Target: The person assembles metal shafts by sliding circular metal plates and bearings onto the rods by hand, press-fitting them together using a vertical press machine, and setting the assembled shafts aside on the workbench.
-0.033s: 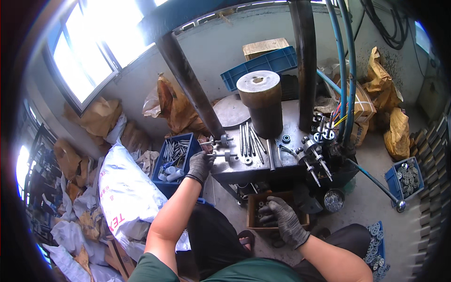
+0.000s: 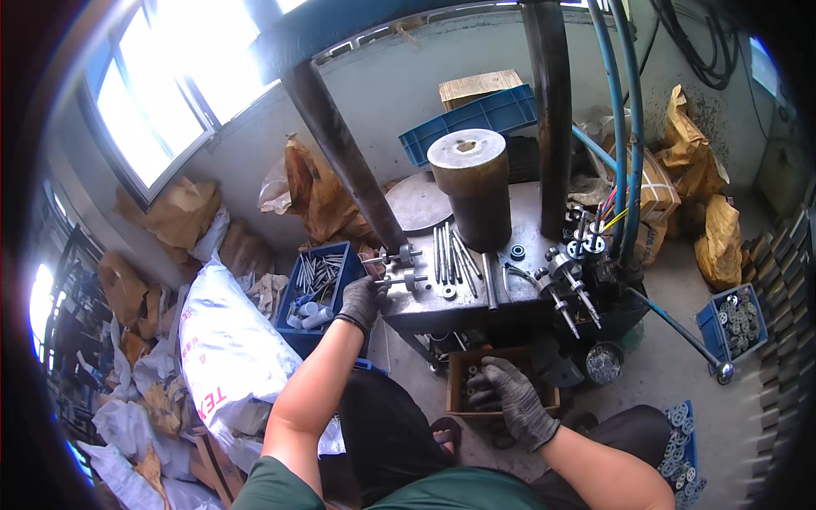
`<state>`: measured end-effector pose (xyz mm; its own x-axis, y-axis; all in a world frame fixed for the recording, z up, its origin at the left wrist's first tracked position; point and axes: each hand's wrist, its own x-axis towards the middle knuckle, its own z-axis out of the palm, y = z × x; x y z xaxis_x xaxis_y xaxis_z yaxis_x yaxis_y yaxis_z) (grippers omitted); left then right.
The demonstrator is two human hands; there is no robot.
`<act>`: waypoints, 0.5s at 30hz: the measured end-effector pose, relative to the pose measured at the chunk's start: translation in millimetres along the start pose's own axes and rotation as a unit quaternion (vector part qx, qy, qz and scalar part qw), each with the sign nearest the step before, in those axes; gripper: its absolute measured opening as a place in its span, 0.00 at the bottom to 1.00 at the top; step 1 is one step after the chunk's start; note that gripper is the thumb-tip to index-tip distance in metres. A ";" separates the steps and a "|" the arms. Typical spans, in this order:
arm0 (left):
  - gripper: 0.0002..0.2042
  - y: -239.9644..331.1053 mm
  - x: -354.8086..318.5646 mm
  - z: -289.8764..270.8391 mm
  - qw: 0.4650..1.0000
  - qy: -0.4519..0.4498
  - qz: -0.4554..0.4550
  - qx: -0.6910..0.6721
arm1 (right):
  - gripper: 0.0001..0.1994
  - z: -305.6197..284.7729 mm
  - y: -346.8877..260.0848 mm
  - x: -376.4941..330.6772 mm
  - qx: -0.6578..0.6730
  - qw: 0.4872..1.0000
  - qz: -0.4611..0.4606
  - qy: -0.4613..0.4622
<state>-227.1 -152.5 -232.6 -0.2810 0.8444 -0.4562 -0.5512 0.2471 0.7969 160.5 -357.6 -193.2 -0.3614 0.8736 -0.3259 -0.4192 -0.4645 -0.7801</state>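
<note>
My left hand (image 2: 362, 302), in a dark grey glove, reaches the left edge of the metal press table (image 2: 433, 313). Its fingers are closed at the left end of a metal shaft with a round collar (image 2: 410, 280). Just behind lies a second collared shaft (image 2: 408, 252). My right hand (image 2: 520, 406), also gloved, hovers over a brown box (image 2: 455, 387) of dark metal parts. Its fingers are loosely bent and apart, with nothing visible in them. Plain metal rods (image 2: 444, 255) and a small ring (image 2: 449, 291) lie right of the collared shafts.
A thick steel cylinder (image 2: 480, 200) stands on the table between press columns (image 2: 557, 119). Shafts with discs (image 2: 571, 270) crowd its right side. Left is a blue crate (image 2: 355, 272) of rods beside a white sack (image 2: 229, 340); a long lever (image 2: 680, 333) juts out at right.
</note>
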 end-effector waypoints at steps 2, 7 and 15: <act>0.11 -4.2 7.6 -2.5 0.999 0.000 -0.037 -0.013 | 0.20 -3.2 2.0 -2.0 -0.001 1.000 -0.013 -0.014; 0.18 -12.2 4.2 22.5 0.927 0.162 0.226 0.253 | 0.20 -7.1 -0.5 -5.4 -0.027 0.999 -0.025 -0.022; 0.29 -8.5 -79.0 87.7 0.532 -0.021 0.389 0.752 | 0.19 -10.4 1.1 -7.3 -0.046 0.998 -0.017 -0.038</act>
<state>-131.3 -179.6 -168.6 0.0701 0.9713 0.2273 0.9797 -0.1099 0.1676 171.4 -363.0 -197.3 -0.4115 0.8737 -0.2595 -0.3563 -0.4163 -0.8365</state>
